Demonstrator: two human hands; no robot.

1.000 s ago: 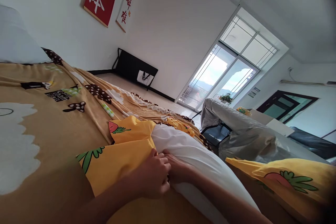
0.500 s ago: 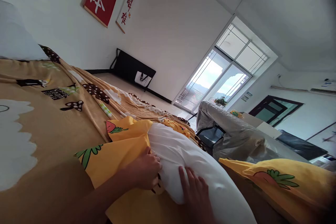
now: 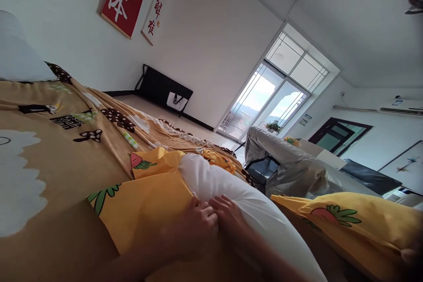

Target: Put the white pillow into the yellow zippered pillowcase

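Note:
A white pillow [image 3: 241, 189] lies partly inside a yellow pillowcase [image 3: 142, 205] printed with carrots, its right part bare. My left hand [image 3: 201, 220] is closed on the edge of the pillowcase where it meets the pillow. Right beside it, my right hand [image 3: 229, 216] has its fingers bent together at the same edge, resting against the pillow; its fingertips are partly hidden behind my left hand. Under all this spreads a tan patterned blanket [image 3: 76, 158].
Another yellow carrot-print pillow [image 3: 373, 220] lies at the right. Beyond the bed stand a plastic-covered piece of furniture [image 3: 291, 163] and a dark chair [image 3: 262, 167]. A white pillow [image 3: 23, 53] is at the far left. A black folded frame [image 3: 161, 88] leans near the wall.
My right hand has moved left from lying spread on the pillow to meet my left hand at the pillowcase edge. My left hand has shifted slightly right. The camera view has turned a little.

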